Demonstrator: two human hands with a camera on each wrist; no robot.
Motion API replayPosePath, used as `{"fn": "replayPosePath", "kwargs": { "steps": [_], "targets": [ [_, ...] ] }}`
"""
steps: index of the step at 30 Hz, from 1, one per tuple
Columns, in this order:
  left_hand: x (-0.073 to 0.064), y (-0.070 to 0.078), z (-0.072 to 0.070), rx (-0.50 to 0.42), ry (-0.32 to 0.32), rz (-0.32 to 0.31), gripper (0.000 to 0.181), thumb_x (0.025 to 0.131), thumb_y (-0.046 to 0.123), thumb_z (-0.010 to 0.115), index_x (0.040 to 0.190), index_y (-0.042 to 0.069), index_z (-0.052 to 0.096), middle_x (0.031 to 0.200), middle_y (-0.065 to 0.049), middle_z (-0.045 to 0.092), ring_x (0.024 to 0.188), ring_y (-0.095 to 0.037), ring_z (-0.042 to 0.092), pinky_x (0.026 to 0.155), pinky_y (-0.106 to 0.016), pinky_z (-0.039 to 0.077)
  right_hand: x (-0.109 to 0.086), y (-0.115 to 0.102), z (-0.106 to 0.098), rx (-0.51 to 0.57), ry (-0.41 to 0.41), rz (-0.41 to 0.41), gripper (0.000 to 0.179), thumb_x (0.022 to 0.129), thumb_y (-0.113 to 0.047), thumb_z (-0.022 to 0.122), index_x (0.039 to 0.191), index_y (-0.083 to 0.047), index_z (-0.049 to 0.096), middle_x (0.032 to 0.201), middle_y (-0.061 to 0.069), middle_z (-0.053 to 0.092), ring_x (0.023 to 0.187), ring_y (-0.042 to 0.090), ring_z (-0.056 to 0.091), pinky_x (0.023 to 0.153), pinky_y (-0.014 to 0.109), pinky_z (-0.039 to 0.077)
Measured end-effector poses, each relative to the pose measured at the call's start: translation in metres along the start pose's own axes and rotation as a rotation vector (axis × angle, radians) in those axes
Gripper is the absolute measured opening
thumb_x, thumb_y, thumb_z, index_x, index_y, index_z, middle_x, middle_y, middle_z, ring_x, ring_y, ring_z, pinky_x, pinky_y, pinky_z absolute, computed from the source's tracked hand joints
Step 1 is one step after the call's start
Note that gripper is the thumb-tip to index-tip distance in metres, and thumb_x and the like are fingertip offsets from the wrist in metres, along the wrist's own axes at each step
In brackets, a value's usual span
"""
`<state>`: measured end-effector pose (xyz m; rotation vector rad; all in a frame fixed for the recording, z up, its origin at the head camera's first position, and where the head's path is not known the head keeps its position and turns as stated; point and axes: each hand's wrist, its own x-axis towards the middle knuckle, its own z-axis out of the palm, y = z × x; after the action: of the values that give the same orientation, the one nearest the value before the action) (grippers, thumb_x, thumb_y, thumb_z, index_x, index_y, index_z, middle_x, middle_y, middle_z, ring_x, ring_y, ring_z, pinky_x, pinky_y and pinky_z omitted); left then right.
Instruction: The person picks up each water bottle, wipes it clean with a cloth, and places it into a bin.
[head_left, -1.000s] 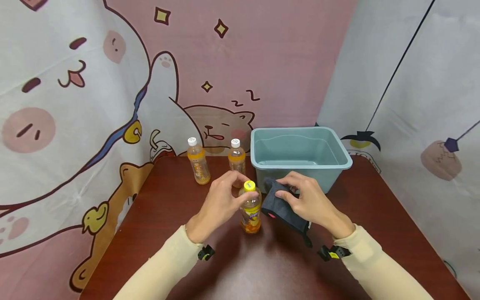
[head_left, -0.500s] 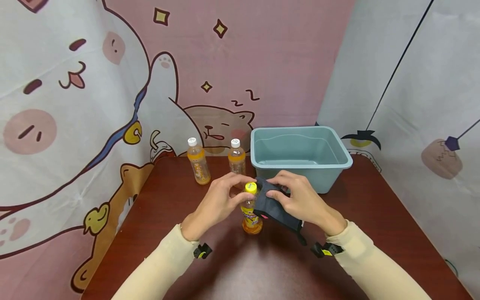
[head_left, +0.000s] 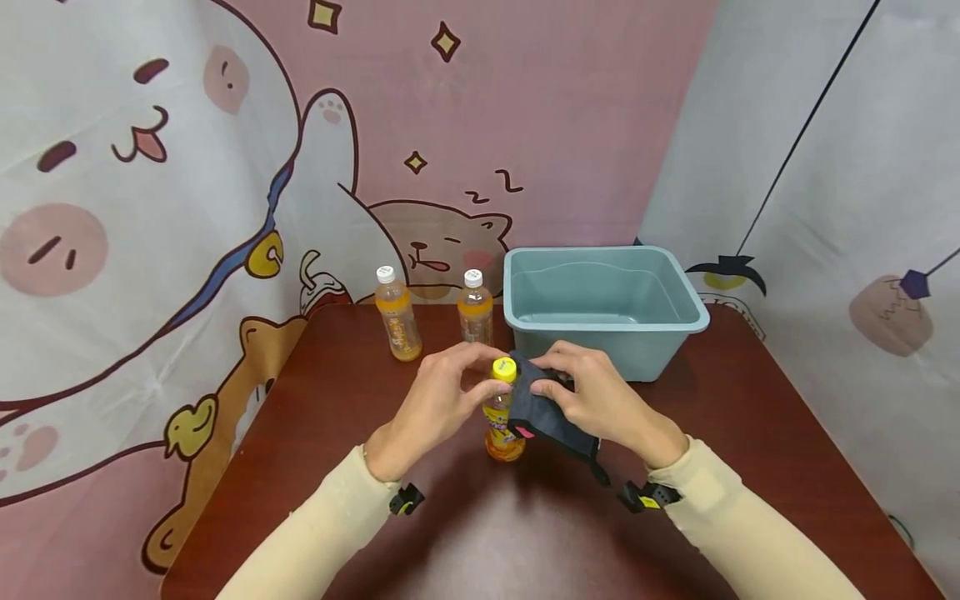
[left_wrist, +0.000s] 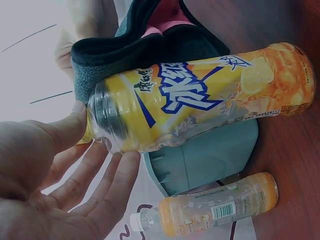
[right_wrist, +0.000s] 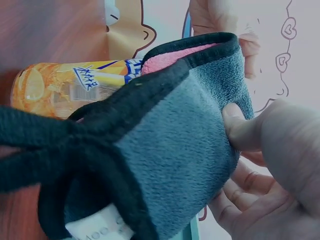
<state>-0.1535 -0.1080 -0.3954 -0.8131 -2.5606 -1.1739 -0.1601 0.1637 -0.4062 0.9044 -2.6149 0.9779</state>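
Note:
A clear drink bottle [head_left: 501, 427] with a yellow cap [head_left: 505, 369] and an orange-yellow label [left_wrist: 185, 92] stands upright on the table. My left hand [head_left: 435, 400] holds it by the neck just under the cap, with the thumb on the near side. In my right hand [head_left: 607, 402] is a folded dark grey cloth [right_wrist: 180, 140], pinched between thumb and fingers. The cloth has black edging, a pink inner side and a hanging loop. It lies against the bottle's right side and covers part of the label in the head view.
Behind my left hand are two white-capped bottles, one farther left [head_left: 400, 325] and one [head_left: 476, 321] near the bin. A blue-green plastic bin [head_left: 600, 328] stands at the back right of the brown table [head_left: 300, 442]. A printed cloth backdrop [head_left: 585, 125] surrounds the table.
My right hand has moved left and brought the cloth from beside the bottle up against it. My left hand stays at the bottle's neck; the bottle has shifted slightly right.

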Motion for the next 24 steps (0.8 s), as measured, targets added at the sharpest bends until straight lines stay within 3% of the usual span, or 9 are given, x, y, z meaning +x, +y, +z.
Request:
{"fn": "replayPosePath", "kwargs": {
  "steps": [11, 18, 24],
  "targets": [
    [0.001, 0.0, 0.001, 0.028, 0.004, -0.002, 0.044, 0.096, 0.024, 0.097, 0.136, 0.016, 0.083, 0.128, -0.001, 0.085, 0.117, -0.021, 0.083, 0.1, -0.039, 0.072, -0.007, 0.005, 0.005, -0.022, -0.014, 0.019, 0.03, 0.101, -0.011, 0.093, 0.129, -0.003, 0.086, 0.109, 0.002, 0.082, 0.088, 0.01, 0.067, 0.076, 0.027, 0.06],
    [-0.002, 0.001, 0.001, 0.043, 0.021, -0.007, 0.045, 0.095, 0.024, 0.098, 0.137, 0.017, 0.082, 0.129, -0.001, 0.085, 0.116, -0.017, 0.082, 0.099, -0.038, 0.071, -0.011, 0.021, 0.019, 0.013, -0.138, 0.083, 0.023, 0.103, -0.014, 0.091, 0.126, -0.008, 0.088, 0.108, -0.003, 0.081, 0.082, 0.005, 0.061, 0.071, 0.024, 0.055],
    [-0.002, 0.0, 0.001, 0.037, 0.013, -0.003, 0.043, 0.096, 0.023, 0.097, 0.136, 0.016, 0.082, 0.128, -0.001, 0.085, 0.113, -0.017, 0.082, 0.096, -0.034, 0.072, -0.01, 0.032, 0.036, -0.02, -0.257, 0.073, 0.022, 0.103, -0.015, 0.092, 0.122, -0.005, 0.087, 0.111, 0.004, 0.082, 0.088, 0.004, 0.067, 0.075, 0.023, 0.059]
  ]
}}
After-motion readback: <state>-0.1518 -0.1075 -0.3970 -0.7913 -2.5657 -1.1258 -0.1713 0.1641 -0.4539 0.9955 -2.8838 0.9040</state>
